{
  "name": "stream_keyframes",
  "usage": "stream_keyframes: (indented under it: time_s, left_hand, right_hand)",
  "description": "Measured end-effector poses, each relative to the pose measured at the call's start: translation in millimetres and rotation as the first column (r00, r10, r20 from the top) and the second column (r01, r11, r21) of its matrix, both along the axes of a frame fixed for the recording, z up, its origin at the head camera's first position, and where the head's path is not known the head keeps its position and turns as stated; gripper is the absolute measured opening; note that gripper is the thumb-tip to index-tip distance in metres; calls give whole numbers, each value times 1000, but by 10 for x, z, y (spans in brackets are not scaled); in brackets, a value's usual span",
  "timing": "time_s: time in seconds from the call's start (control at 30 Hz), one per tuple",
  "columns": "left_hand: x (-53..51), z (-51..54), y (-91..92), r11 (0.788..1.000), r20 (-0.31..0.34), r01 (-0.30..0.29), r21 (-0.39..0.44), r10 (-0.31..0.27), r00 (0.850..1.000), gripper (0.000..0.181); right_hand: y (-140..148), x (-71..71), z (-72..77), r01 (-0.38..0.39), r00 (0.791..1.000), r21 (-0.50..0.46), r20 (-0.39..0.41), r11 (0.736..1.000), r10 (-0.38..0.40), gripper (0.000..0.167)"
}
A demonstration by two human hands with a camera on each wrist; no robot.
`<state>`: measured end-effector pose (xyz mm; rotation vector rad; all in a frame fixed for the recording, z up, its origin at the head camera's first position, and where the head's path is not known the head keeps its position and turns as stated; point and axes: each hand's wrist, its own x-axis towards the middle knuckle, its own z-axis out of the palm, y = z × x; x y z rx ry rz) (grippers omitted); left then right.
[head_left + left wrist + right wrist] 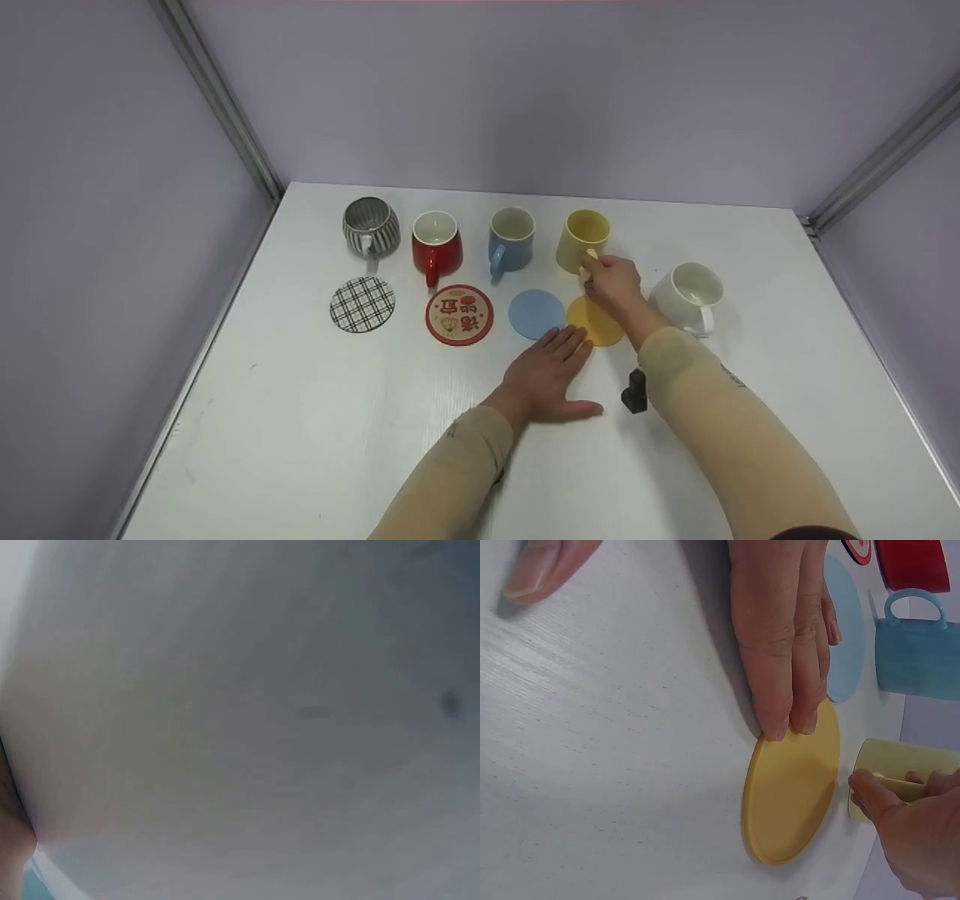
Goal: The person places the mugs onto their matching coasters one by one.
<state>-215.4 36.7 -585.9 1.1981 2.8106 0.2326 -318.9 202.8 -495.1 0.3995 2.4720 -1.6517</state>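
Observation:
My right hand (615, 283) pinches the handle of a yellow mug (577, 244) standing at the back of the table. Flat on the table lies my left hand (546, 379), fingers straight, fingertips touching the near-left edge of a yellow coaster (600, 322). In the right wrist view, those fingertips rest at the rim of the yellow coaster (791, 795), and the right hand (922, 832) holds the yellow mug's handle beyond it. A blue coaster (536, 313) lies just left of the yellow one. The left wrist view shows mostly a blurred pale surface.
Left of the yellow mug stand a blue mug (517, 251), a red mug (448, 255) and a grey striped mug (384, 232). Before them lie a red patterned coaster (460, 334) and a checked coaster (362, 304). A white mug (679, 300) stands right, beside the right forearm.

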Motion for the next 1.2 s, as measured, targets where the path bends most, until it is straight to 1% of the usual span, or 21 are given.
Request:
stream_keyframes:
  time_s: [0.23, 0.37, 0.47, 0.67, 0.73, 1.0, 1.2]
  left_hand:
    - [-6, -12, 5, 1000, -16, 0, -12, 0, 1000, 109]
    - [-6, -4, 6, 1000, -21, 2, -7, -2, 1000, 109]
    - [-3, -3, 7, 1000, -20, 3, -8, -4, 1000, 109]
    - [5, 5, 4, 1000, -9, 3, -13, -3, 1000, 110]
    - [8, 10, 4, 1000, -5, 4, -11, -4, 1000, 109]
    - [10, 23, 4, 1000, -19, 4, -21, -4, 1000, 107]
    - [6, 20, 2, 1000, -25, 8, -17, -9, 1000, 107]
  right_hand:
    - [8, -5, 21, -17, 999, 32, 46, 999, 16, 42]
    - [11, -10, 30, -18, 998, 42, 53, 999, 16, 42]
    - [6, -8, 31, -17, 999, 41, 51, 999, 15, 42]
    - [8, -3, 21, -31, 999, 83, 46, 996, 27, 43]
    - [9, 0, 18, -27, 999, 83, 41, 996, 24, 42]
    - [0, 2, 10, -16, 999, 119, -33, 993, 20, 41]
    - [6, 0, 0, -18, 1000, 114, -10, 993, 19, 43]
